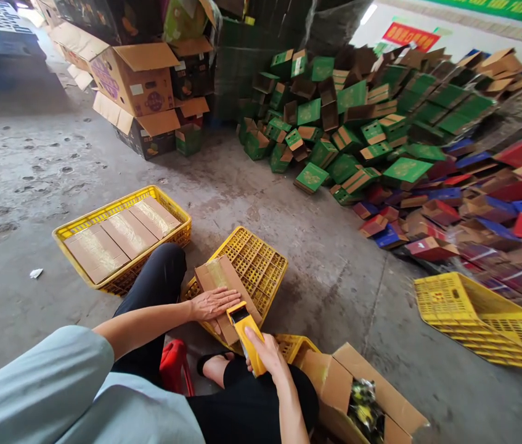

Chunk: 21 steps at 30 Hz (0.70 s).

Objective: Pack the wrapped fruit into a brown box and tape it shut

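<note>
My left hand (213, 303) lies flat with fingers spread on a small brown cardboard box (217, 277), which rests on an upturned yellow crate (258, 262) in front of my knees. My right hand (265, 348) grips a yellow tape dispenser (244, 333), whose head touches the near end of that box. To the left, a second yellow crate (76, 228) holds three taped brown boxes (124, 233) side by side.
An open carton (334, 385) with dark packets stands at my right knee. Another yellow crate (482, 317) lies tilted at right. Heaps of green, red and blue boxes (403, 148) fill the far right; large cartons (135, 86) are stacked at the back. A red stool (175, 367) is under me.
</note>
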Motion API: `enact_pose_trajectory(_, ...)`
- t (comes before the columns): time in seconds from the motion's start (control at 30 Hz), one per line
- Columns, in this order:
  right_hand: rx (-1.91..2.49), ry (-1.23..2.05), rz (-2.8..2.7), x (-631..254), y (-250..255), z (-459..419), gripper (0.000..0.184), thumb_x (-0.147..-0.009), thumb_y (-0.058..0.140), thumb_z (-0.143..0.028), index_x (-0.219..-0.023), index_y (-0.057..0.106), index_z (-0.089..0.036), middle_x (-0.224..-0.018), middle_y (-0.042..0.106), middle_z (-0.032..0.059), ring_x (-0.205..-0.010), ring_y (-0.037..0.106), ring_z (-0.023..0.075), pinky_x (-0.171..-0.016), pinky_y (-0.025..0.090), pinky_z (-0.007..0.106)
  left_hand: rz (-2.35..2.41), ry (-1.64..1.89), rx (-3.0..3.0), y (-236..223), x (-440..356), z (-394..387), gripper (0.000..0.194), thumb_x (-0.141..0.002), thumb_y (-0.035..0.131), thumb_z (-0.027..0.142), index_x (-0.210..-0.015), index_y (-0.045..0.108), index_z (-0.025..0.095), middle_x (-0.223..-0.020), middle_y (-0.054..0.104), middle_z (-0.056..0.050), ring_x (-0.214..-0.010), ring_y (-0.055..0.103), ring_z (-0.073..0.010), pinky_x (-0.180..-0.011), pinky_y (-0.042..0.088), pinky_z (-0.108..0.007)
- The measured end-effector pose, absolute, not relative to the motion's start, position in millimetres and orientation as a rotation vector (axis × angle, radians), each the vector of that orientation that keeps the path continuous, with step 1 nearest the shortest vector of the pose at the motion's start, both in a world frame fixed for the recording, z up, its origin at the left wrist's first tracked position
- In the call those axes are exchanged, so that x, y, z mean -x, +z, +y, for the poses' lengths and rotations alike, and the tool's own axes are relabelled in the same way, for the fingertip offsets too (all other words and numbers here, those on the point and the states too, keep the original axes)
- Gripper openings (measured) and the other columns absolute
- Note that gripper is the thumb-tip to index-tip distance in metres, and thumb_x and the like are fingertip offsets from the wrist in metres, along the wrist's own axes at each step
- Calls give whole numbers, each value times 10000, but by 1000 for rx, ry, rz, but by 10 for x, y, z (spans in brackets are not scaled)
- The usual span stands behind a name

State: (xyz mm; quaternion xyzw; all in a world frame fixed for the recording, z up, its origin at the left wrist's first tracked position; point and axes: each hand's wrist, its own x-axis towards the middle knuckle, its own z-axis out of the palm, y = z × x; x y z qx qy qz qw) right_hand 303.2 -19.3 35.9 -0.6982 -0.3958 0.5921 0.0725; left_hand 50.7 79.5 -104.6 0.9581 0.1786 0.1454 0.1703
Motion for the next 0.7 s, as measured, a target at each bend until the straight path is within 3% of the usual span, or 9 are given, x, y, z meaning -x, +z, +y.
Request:
enact_pose_trajectory(0.2,2129,1748,-1213,-3014,401,-203,473,-994,547,-632,-952,678,-179,-614,730,71,-565,752,243,-560,609,307,525,392,-2726,-1051,-487,840,926,-1063,565,615,-1752,174,136,-1741,346,-216,-1644,314,-308,-1341,262,-458)
enact_pose_trajectory(0.7,2227,1715,-1159,-3220,489,-508,466,-1007,562,-637,-924,647,-187,-618,736,78,-559,751,231,-563,614,295,483,347,-2679,-1081,-506,859,1069,-974,628,736,-1736,224,105,-1735,327,-269,-1641,302,-376,-1338,222,-529)
